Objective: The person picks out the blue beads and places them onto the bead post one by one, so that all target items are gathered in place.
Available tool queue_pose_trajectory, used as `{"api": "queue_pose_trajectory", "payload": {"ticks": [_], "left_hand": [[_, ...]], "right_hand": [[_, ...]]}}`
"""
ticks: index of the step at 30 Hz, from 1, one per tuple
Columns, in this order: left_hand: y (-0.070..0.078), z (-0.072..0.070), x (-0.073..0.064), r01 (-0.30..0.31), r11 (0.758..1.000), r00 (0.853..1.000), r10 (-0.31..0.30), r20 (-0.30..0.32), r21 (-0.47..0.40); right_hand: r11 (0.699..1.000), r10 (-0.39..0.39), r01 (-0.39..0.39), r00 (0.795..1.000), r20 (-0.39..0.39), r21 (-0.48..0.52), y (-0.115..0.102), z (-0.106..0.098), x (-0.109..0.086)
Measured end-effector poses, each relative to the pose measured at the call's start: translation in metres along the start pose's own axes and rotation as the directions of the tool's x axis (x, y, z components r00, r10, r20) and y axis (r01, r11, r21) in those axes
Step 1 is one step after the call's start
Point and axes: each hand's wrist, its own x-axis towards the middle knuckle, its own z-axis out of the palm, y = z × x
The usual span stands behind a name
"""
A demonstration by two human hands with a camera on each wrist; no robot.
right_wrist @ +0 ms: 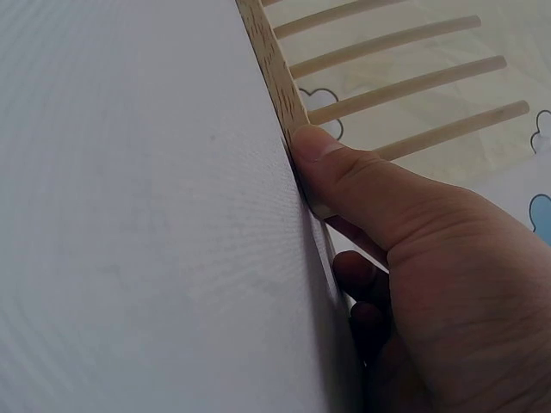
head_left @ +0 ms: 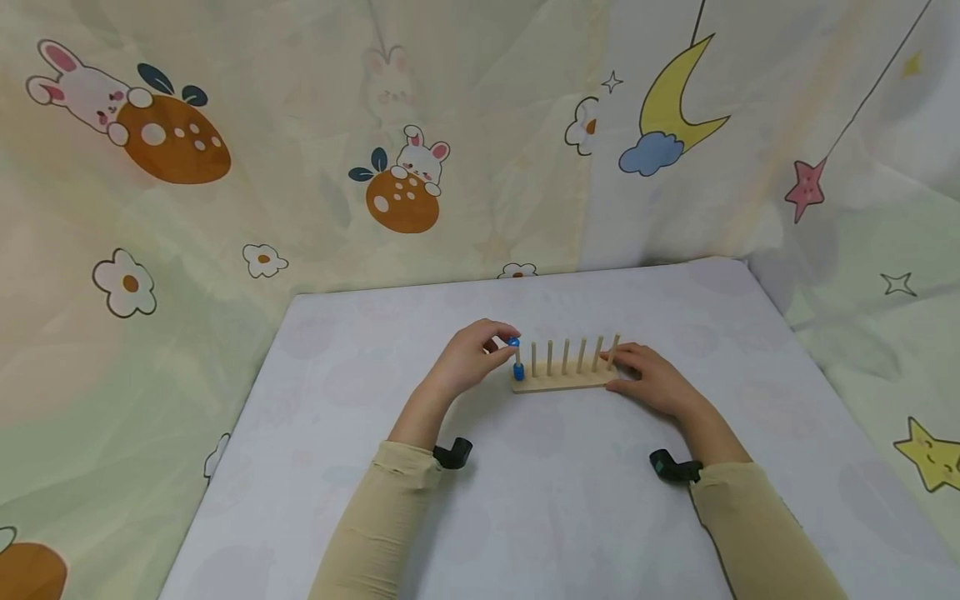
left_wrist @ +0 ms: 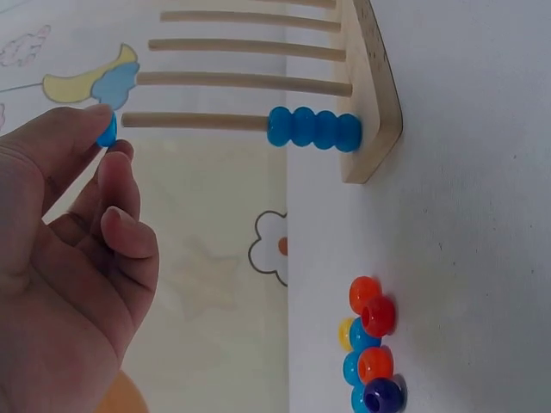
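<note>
A wooden peg rack (head_left: 562, 382) with a row of upright pegs stands on the table. Several blue beads (left_wrist: 314, 128) are stacked at the foot of its leftmost peg. Between thumb and fingertip my left hand (head_left: 468, 358) pinches another blue bead (left_wrist: 107, 133), right at the top of that peg. My right hand (head_left: 654, 382) grips the rack's right end, its thumb (right_wrist: 318, 151) against the front edge of the base and the other fingers behind, partly hidden. The remaining pegs carry no beads.
Loose beads in red, orange, yellow, blue and dark blue, such as a red bead (left_wrist: 379, 317), lie on the white table (head_left: 555, 483) to the left of the rack. A patterned cloth (head_left: 300, 192) hangs behind the table's far edge.
</note>
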Motion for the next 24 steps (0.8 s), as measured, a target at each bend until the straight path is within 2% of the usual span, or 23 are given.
{"api": "queue_pose_trajectory", "payload": {"ticks": [10,24], "left_hand": [[0.000,0.004,0.000,-0.017,1.000,1.000,0.017,0.016,-0.014],[-0.014,0.019,-0.001,0.031,1.000,0.998,-0.031,0.059,-0.005]], "right_hand": [[1.000,0.004,-0.004,1.000,0.000,0.003,0.001,0.000,0.001],[1.000,0.003,-0.003,1.000,-0.004,0.004,0.002,0.001,0.001]]}}
